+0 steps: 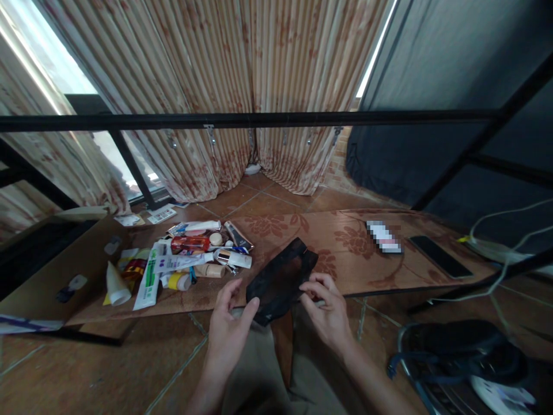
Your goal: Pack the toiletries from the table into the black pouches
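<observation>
A black mesh pouch [283, 282] is held tilted above the front edge of the cloth-covered bench. My left hand [231, 320] has its thumb over the pouch's lower left corner, with the fingers curled behind the left side. On the right side, my right hand [326, 305] pinches the edge between thumb and fingers. To the left lies a pile of toiletries: a white and green tube [149, 276], a red bottle [190, 243], a cream-coloured tube [116, 285], a yellow-banded tube [178, 281] and a white bottle with a silver band [233, 257].
A cardboard box [78, 276] stands at the bench's left end. A phone with a blurred screen [384, 236] and a dark phone [439, 256] lie on the right. White cables [488, 230] hang there. A black metal bar [276, 119] crosses ahead; a dark bag [462, 346] sits lower right.
</observation>
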A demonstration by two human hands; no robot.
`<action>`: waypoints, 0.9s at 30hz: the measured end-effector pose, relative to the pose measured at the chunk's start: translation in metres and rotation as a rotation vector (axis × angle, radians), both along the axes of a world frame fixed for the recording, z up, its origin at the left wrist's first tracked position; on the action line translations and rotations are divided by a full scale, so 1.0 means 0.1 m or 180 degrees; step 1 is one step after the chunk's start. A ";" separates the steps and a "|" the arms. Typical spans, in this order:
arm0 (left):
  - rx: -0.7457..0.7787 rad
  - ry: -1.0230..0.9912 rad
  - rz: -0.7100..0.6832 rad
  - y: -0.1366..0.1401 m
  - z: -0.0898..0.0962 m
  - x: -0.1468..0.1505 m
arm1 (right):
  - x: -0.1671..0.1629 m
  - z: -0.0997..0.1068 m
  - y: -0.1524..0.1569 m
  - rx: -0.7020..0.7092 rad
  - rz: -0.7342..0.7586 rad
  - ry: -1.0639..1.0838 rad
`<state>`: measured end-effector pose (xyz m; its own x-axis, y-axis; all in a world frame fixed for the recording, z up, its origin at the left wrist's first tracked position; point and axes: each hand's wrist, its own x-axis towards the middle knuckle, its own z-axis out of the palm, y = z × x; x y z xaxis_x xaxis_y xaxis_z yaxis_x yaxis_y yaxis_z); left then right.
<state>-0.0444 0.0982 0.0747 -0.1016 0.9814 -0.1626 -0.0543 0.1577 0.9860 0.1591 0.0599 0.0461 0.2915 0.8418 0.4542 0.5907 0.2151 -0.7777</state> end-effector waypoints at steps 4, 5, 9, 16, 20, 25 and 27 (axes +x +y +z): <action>0.0669 0.1028 0.0127 -0.02 -0.03 -0.03 | 0.00 -0.03 -0.01 0.0201 -0.0152 -0.0017; 0.0763 0.1147 0.0164 -0.05 -0.02 -0.02 | 0.00 -0.03 -0.02 0.0206 -0.0141 -0.0043; 0.1227 0.1417 -0.0018 -0.23 0.09 0.08 | -0.03 -0.01 -0.03 0.0075 -0.0133 -0.0191; 0.1296 0.1433 -0.1225 -0.37 0.02 0.37 | -0.09 0.07 -0.05 -0.0102 0.0009 -0.0331; 0.1318 0.1503 -0.1120 -0.29 -0.12 0.37 | -0.10 0.12 -0.11 -0.0119 0.0191 -0.0342; 0.1334 0.1505 -0.0857 -0.13 -0.18 0.17 | 0.03 0.24 -0.12 0.0342 -0.0267 0.0231; 0.1311 0.1369 -0.0713 -0.06 -0.19 0.07 | 0.15 0.25 -0.07 0.0459 -0.0615 0.0512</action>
